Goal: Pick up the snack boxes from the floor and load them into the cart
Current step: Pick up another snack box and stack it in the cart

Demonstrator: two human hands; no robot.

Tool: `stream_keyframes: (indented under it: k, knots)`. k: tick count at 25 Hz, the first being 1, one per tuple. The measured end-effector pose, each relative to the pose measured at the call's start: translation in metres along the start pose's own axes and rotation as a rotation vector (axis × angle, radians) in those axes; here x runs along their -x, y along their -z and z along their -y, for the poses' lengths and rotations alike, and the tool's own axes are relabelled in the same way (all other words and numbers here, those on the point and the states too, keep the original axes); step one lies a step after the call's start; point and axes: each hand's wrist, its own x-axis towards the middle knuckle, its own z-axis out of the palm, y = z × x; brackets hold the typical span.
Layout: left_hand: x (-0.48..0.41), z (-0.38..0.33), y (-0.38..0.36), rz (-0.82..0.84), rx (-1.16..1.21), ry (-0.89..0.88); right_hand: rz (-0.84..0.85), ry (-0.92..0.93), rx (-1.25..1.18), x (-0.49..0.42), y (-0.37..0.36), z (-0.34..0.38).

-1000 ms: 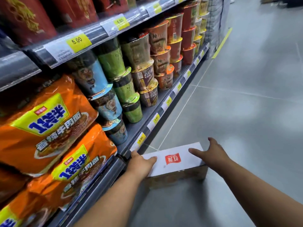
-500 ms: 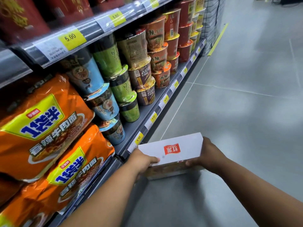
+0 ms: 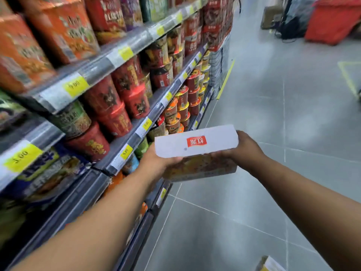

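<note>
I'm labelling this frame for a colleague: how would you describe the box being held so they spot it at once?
Start at the shelves of cup noodles on the left. Just off their lower edge, above the grey floor, the left hand and right hand hold the box by its ends. Only its top is plain white with a red logo.

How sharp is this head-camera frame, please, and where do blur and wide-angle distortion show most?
Head view: the snack box is fairly sharp, its red logo readable, held between the left hand and right hand; the shelves at left are motion-smeared, price tags barely legible; shelf edges and floor tile lines fan out and bow from the wide lens; lighting is soft and even, without hard shadows.
</note>
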Motion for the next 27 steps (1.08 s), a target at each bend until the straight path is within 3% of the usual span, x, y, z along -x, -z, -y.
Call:
stream_keyframes:
  k: [7, 13, 20, 27]
  knots:
    - [0.102, -0.297, 0.031, -0.188, -0.055, -0.203, -0.126, 0.107, -0.066, 0.080, 0.155, 0.245]
    - [0.215, -0.508, 0.086, -0.455, -0.019, -0.355, -0.046, 0.377, -0.072, 0.152, 0.254, 0.457]
    - [0.394, -0.594, 0.165, -0.792, -0.029, -0.434, 0.178, 0.586, -0.038, 0.267, 0.245, 0.595]
    - [0.615, -0.583, 0.267, -1.107, -0.134, -0.394, 0.418, 0.762, -0.021, 0.449, 0.155, 0.675]
